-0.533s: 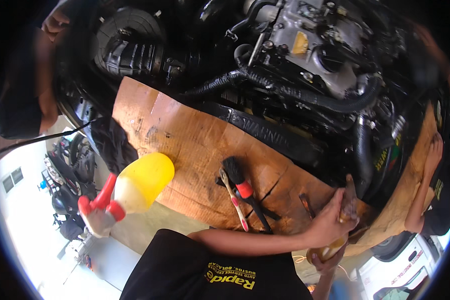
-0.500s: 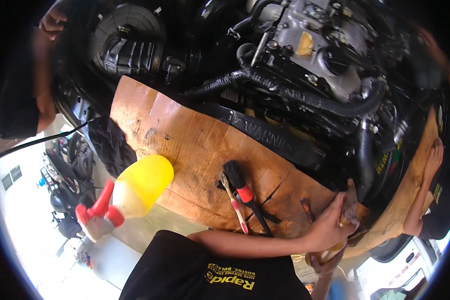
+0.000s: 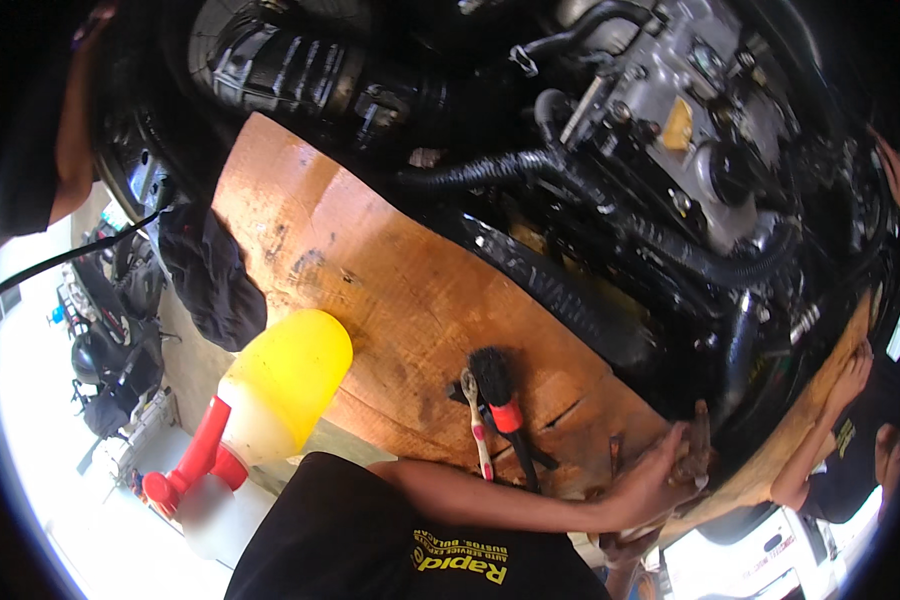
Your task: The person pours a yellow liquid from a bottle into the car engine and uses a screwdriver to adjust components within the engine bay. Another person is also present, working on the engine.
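Furthest left I make out another person's bare arm (image 3: 73, 150), and below it some parked motorcycles (image 3: 120, 355) in the bright background. A crumpled black cloth (image 3: 215, 285) hangs beside the edge of a brown cardboard sheet (image 3: 390, 300), which spreads along the front of the open engine bay. The spray bottle (image 3: 288, 375) comes next, its yellow body overlapping the cardboard in my view and its red trigger head toward the lower left; above it, a ribbed black duct (image 3: 290, 75) runs into the bay.

Near the middle, two brushes lie side by side on the cardboard: a thin brush (image 3: 478, 432) with a pale and red handle, and a thick black-bristled brush (image 3: 507, 412) with a red band.

Further right I have the right hand (image 3: 628, 548), mostly covered by the left forearm — I cannot tell whether its grip is apart or together. The left hand (image 3: 655, 482) reaches across, its fingers against a glossy brown piece (image 3: 703, 425) by the cardboard's right part; blur keeps me from telling whether that grip is clamped. The grey engine (image 3: 660, 95) rises beyond — and at far right a co-worker's hand (image 3: 852, 372) rests on the cardboard's edge.
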The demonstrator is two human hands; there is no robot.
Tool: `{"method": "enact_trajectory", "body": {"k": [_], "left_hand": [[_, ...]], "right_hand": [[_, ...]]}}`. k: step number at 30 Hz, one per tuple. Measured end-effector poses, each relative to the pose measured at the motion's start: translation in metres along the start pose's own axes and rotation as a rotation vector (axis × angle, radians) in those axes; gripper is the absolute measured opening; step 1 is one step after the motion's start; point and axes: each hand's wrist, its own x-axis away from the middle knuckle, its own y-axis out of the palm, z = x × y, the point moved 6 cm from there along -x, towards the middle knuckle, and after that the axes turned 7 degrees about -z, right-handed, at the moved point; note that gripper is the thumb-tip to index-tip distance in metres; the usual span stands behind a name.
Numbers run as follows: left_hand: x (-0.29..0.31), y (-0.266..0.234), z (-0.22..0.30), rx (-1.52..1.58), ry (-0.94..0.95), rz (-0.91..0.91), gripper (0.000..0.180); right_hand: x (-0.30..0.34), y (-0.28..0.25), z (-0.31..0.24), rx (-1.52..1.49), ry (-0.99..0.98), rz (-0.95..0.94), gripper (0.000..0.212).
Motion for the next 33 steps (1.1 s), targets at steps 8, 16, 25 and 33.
{"method": "enact_trajectory", "body": {"k": [8, 16, 25, 33], "left_hand": [[0.001, 0.002, 0.006, -0.130, 0.138, 0.222, 0.077], [0.000, 0.003, 0.017, 0.052, 0.032, 0.317, 0.065], [-0.010, 0.010, -0.001, 0.195, 0.141, 0.398, 0.033], [-0.009, 0.014, 0.019, 0.298, 0.181, 0.360, 0.029]], "right_hand": [[-0.011, -0.005, -0.005, -0.009, -0.065, -0.038, 0.141], [-0.003, 0.004, -0.002, -0.016, -0.133, -0.001, 0.128], [-0.026, 0.005, -0.059, 0.062, -0.031, -0.109, 0.127], [-0.038, 0.001, -0.073, 0.124, -0.222, -0.053, 0.116]]}}
